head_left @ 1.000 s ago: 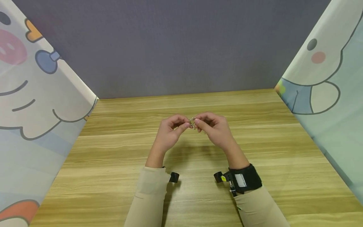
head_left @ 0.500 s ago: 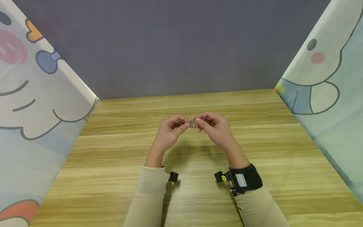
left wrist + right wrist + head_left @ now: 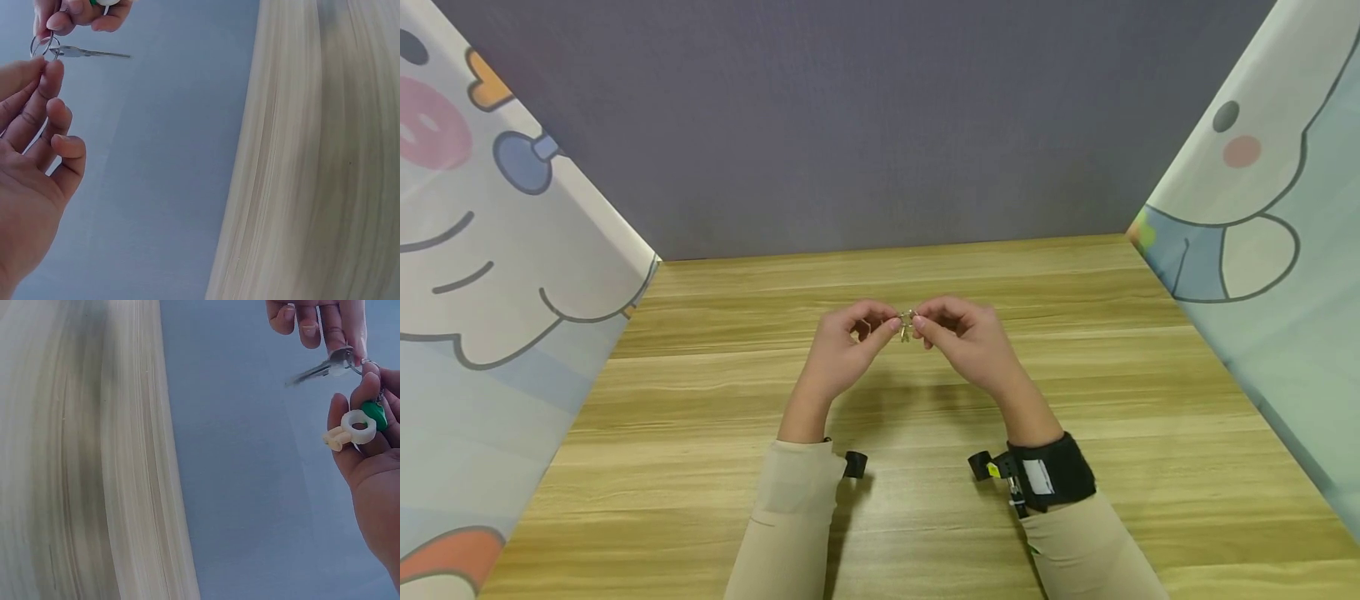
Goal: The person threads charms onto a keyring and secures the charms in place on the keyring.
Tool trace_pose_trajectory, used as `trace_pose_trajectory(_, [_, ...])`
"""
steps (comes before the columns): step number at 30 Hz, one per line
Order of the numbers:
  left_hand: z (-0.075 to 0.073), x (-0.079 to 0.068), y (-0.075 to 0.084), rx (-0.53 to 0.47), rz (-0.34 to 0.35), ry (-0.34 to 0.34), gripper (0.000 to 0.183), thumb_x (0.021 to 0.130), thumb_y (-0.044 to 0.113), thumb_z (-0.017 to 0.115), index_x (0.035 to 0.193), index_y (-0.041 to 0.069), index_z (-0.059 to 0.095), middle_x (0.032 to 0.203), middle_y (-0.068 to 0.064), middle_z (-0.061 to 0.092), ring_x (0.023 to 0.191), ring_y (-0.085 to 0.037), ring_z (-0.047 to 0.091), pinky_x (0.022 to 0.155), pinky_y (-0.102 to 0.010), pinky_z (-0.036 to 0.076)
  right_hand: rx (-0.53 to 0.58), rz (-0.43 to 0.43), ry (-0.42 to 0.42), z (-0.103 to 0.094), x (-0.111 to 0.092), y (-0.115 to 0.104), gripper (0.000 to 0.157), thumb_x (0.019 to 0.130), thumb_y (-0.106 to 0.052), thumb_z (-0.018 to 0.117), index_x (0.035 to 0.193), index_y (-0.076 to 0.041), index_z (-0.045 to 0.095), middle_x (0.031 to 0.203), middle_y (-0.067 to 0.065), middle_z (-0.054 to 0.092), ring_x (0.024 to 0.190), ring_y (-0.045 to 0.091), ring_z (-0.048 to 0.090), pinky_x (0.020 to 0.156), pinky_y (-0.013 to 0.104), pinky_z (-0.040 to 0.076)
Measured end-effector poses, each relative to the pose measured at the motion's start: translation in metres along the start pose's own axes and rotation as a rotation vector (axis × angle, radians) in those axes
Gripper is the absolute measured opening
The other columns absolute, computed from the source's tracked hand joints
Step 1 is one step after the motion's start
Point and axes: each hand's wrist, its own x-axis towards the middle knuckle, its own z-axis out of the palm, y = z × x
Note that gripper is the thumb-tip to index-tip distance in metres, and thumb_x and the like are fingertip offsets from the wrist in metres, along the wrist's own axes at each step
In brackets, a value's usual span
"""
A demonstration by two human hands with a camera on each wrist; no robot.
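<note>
Over the middle of the table both hands meet fingertip to fingertip. My left hand (image 3: 842,346) pinches a thin metal key ring (image 3: 40,47) between thumb and forefinger. A silver key (image 3: 87,52) dangles from it; in the head view more than one key (image 3: 905,334) seems to hang there, too small to count. My right hand (image 3: 966,342) pinches the other side of the ring, at the keychain. Against its curled fingers lie the keychain's green charm (image 3: 375,415), white ring-shaped charm (image 3: 369,432) and peach-coloured piece (image 3: 337,439). How the rings link is partly hidden by fingertips.
A wood-grain table (image 3: 700,467) lies beneath the hands. Behind it rises a grey panel (image 3: 880,125), and cartoon-printed panels stand at the left (image 3: 512,250) and right (image 3: 1262,250). Small cameras (image 3: 855,465) are worn at both wrists.
The dangling keys have swung from slanting right to hanging nearly straight down between the hands. My left hand has shifted slightly to the left; the right hand stays almost where it was.
</note>
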Motion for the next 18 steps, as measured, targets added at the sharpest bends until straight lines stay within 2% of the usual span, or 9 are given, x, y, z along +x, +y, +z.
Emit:
trace_pose_trajectory(7, [0.0013, 0.0004, -0.0024, 0.041, 0.077, 0.021, 0.009, 0.1, 0.01, 0.075, 0.105, 0.004, 0.08, 0.083, -0.009, 0.075, 0.072, -0.013, 0.056, 0.068, -0.023, 0.044, -0.036, 0.047, -0.024, -0.0005, -0.0004, -0.0021, 0.01, 0.103, -0.01, 0.069, 0.107, -0.004, 0.076, 0.09, 0.013, 0.075, 0.074, 0.024, 0.067, 0.064, 0.027, 0.051])
trace_pose_trajectory(13, [0.0028, 0.0002, -0.0045, 0.063, 0.159, 0.058, 0.007, 0.098, 0.004, 0.074, 0.099, 0.004, 0.081, 0.079, -0.008, 0.075, 0.068, -0.013, 0.054, 0.065, -0.024, 0.042, -0.047, 0.075, -0.026, -0.0007, -0.0001, -0.0029, 0.011, 0.104, -0.012, 0.069, 0.108, -0.005, 0.077, 0.091, 0.012, 0.075, 0.074, 0.018, 0.066, 0.063, 0.026, 0.048])
trace_pose_trajectory(18, [0.0033, 0.0005, -0.0048, 0.049, 0.189, 0.073, 0.007, 0.096, 0.001, 0.074, 0.095, 0.003, 0.081, 0.077, -0.008, 0.076, 0.066, -0.013, 0.053, 0.064, -0.024, 0.041, -0.059, 0.065, -0.018, -0.0009, 0.0, -0.0008, 0.011, 0.104, -0.01, 0.069, 0.108, -0.004, 0.076, 0.092, 0.012, 0.076, 0.075, 0.013, 0.066, 0.065, 0.026, 0.05])
